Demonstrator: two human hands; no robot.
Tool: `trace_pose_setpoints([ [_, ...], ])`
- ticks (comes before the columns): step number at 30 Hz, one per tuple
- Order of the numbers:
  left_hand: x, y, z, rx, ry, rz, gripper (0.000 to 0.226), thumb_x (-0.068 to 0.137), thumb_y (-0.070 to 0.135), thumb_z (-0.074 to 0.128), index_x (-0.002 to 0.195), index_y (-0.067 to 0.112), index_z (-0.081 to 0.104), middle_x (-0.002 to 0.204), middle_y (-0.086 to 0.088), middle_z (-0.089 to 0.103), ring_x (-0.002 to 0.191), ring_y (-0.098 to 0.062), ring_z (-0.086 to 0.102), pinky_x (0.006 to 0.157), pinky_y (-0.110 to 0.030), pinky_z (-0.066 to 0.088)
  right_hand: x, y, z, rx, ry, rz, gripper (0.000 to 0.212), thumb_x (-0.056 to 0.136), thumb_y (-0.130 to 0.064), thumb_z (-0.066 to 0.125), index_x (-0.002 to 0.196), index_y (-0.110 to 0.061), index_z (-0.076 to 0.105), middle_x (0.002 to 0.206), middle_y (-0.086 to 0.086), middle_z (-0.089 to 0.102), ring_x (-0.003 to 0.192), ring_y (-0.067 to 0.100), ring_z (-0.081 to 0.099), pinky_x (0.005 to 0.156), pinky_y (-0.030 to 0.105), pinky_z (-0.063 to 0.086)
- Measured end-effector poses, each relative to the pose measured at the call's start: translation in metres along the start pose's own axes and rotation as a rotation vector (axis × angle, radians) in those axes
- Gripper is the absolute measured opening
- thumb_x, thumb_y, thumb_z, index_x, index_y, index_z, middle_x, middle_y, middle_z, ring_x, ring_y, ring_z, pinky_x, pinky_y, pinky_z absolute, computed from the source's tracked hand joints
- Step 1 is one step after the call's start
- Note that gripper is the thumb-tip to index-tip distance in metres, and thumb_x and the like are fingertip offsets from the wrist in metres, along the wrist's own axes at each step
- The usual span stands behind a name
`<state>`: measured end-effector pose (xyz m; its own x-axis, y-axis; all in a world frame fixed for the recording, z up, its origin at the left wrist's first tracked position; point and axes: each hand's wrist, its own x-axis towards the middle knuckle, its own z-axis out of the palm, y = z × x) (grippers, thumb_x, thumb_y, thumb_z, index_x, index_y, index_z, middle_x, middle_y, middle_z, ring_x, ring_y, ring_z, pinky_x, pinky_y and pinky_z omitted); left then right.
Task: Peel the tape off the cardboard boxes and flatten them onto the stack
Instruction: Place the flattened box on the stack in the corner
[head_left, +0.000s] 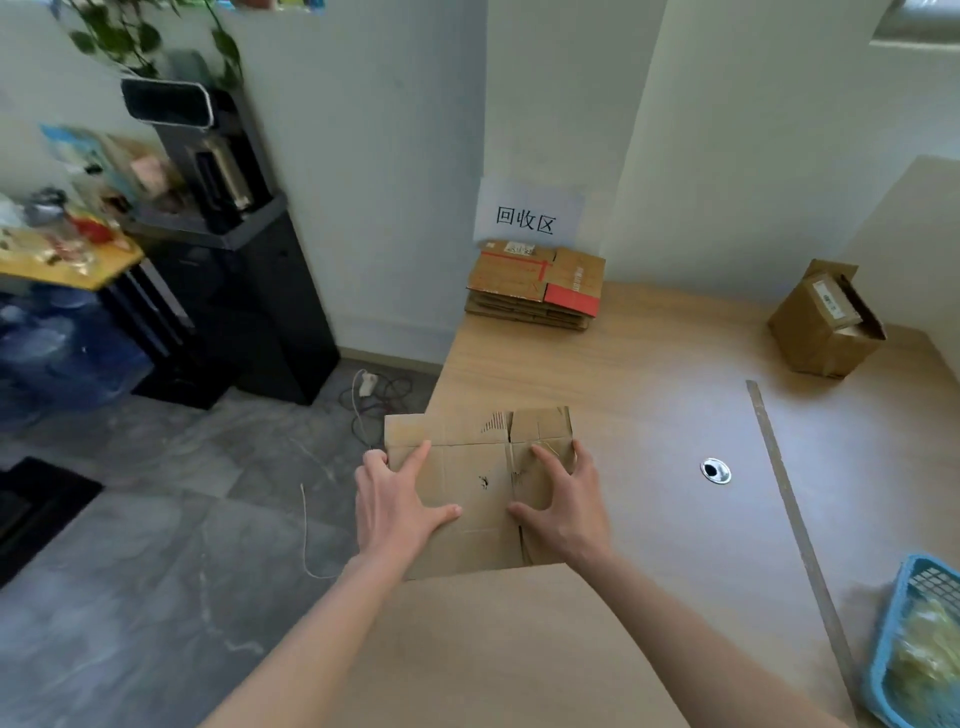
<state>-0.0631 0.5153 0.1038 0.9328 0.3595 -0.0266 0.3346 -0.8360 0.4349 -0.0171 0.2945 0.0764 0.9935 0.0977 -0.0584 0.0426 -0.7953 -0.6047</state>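
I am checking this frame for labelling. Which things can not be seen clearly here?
- Flattened box, head view: underside hidden; the left hand and right hand cover its sides.
- Upright box: label too small.
- Blue basket: cut by the frame edge.
- Shelf items: blurred.

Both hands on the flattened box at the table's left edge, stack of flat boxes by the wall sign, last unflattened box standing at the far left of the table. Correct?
One error: the unflattened box stands at the far right of the table, not the left, as the head view shows. The rest holds: left hand and right hand hold the flattened box at the left edge, and the stack sits below the wall sign.
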Motion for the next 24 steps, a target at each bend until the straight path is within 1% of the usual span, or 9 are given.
trace_pose_setpoints([
  [3, 0.031, -0.04, -0.07, 0.014, 0.063, 0.038, 0.104, 0.065, 0.066, 0.085, 0.153, 0.044, 0.035, 0.127, -0.004, 0.03, 0.115, -0.023, 0.036, 0.094, -0.037, 0.048, 0.015, -0.083, 0.015, 0.001, 0.057, -0.051, 0.087, 0.073, -0.053, 0.081, 0.148, -0.047, 0.036, 0.163, 0.004, 0.007, 0.145, 0.029, 0.022, 0.11, 0.04, 0.039],
  [5, 0.052, -0.059, -0.109, 0.02, 0.099, 0.061, 0.104, 0.065, 0.066, 0.084, 0.153, 0.043, 0.035, 0.125, -0.005, 0.031, 0.113, -0.023, 0.037, 0.094, -0.039, 0.049, 0.027, -0.13, 0.02, 0.013, 0.088, -0.078, 0.087, 0.074, -0.053, 0.081, 0.148, -0.045, 0.036, 0.164, 0.005, 0.006, 0.148, 0.03, 0.019, 0.114, 0.041, 0.036],
  [7, 0.073, -0.076, -0.14, 0.025, 0.126, 0.079, 0.104, 0.065, 0.066, 0.084, 0.153, 0.042, 0.036, 0.124, -0.005, 0.031, 0.111, -0.022, 0.037, 0.093, -0.04, 0.05, 0.039, -0.169, 0.022, 0.013, 0.104, -0.093, 0.087, 0.075, -0.053, 0.081, 0.149, -0.044, 0.036, 0.165, 0.006, 0.005, 0.149, 0.032, 0.018, 0.116, 0.043, 0.033],
  [10, 0.106, -0.097, -0.174, 0.028, 0.151, 0.096, 0.105, 0.064, 0.067, 0.084, 0.153, 0.041, 0.036, 0.122, -0.004, 0.03, 0.109, -0.022, 0.036, 0.093, -0.039, 0.049, 0.06, -0.214, 0.028, 0.019, 0.114, -0.12, 0.086, 0.076, -0.053, 0.08, 0.15, -0.042, 0.037, 0.164, 0.007, 0.006, 0.148, 0.034, 0.021, 0.116, 0.044, 0.034],
  [13, 0.145, -0.114, -0.192, 0.045, 0.165, 0.118, 0.104, 0.064, 0.067, 0.084, 0.153, 0.041, 0.037, 0.119, -0.003, 0.03, 0.105, -0.021, 0.035, 0.091, -0.038, 0.047, 0.09, -0.246, 0.039, -0.002, 0.132, -0.117, 0.086, 0.077, -0.054, 0.079, 0.15, -0.042, 0.036, 0.165, 0.007, 0.006, 0.148, 0.034, 0.02, 0.115, 0.045, 0.035],
  [16, 0.192, -0.127, -0.197, 0.059, 0.159, 0.138, 0.104, 0.064, 0.066, 0.085, 0.153, 0.041, 0.038, 0.119, -0.003, 0.03, 0.105, -0.022, 0.036, 0.092, -0.038, 0.047, 0.126, -0.265, 0.058, 0.004, 0.152, -0.096, 0.087, 0.076, -0.055, 0.079, 0.151, -0.043, 0.036, 0.164, 0.006, 0.006, 0.147, 0.034, 0.021, 0.113, 0.046, 0.037],
  [19, 0.245, -0.138, -0.195, 0.083, 0.133, 0.165, 0.106, 0.063, 0.066, 0.085, 0.153, 0.041, 0.037, 0.117, -0.003, 0.029, 0.105, -0.022, 0.036, 0.091, -0.037, 0.048, 0.167, -0.276, 0.082, 0.01, 0.166, -0.051, 0.086, 0.077, -0.057, 0.078, 0.15, -0.044, 0.034, 0.164, 0.004, 0.006, 0.146, 0.033, 0.023, 0.11, 0.047, 0.041],
  [24, 0.331, -0.144, -0.194, 0.175, 0.067, 0.2, 0.106, 0.065, 0.066, 0.084, 0.154, 0.041, 0.034, 0.117, -0.004, 0.028, 0.104, -0.022, 0.037, 0.092, -0.036, 0.048, 0.232, -0.297, 0.109, 0.009, 0.161, 0.025, 0.085, 0.079, -0.057, 0.076, 0.152, -0.044, 0.033, 0.165, 0.006, 0.006, 0.148, 0.033, 0.021, 0.111, 0.045, 0.04],
])
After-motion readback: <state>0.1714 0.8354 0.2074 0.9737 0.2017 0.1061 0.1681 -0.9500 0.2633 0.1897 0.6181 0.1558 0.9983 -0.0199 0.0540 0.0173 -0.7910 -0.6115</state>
